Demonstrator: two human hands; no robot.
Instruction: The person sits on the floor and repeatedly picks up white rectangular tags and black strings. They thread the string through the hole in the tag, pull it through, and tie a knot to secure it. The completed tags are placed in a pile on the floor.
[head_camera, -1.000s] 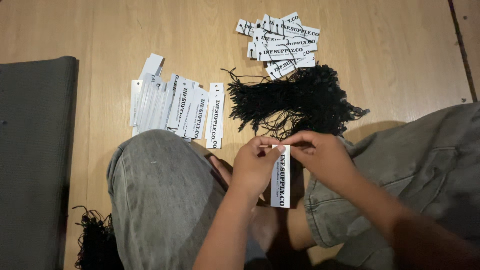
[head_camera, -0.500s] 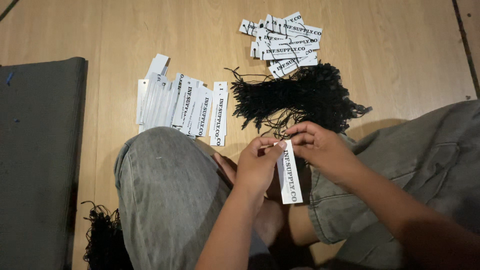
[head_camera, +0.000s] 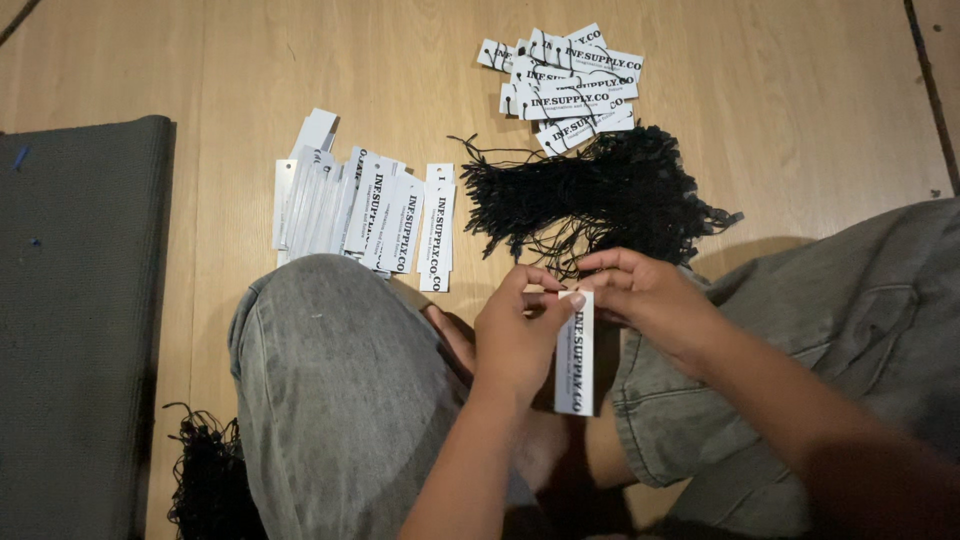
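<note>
My left hand (head_camera: 515, 335) and my right hand (head_camera: 645, 295) meet at the top end of a white paper tag (head_camera: 575, 355) with black print, which hangs down between my knees. Both pinch the tag's upper edge. Whether a thin black string is between my right fingers is too small to tell. Just beyond my hands lies a heap of black strings (head_camera: 600, 200). A row of white tags (head_camera: 365, 210) lies on the wooden floor to the left, above my left knee. Another pile of white tags (head_camera: 570, 85) sits at the far side.
A dark grey mat (head_camera: 75, 320) covers the floor at the left. A second bundle of black strings (head_camera: 205, 480) lies by my left thigh at the bottom. My legs in grey jeans (head_camera: 340, 400) fill the lower part of the view.
My hands and the tag stay close together. The tag tilted a little half a second ago and now hangs straight again.
</note>
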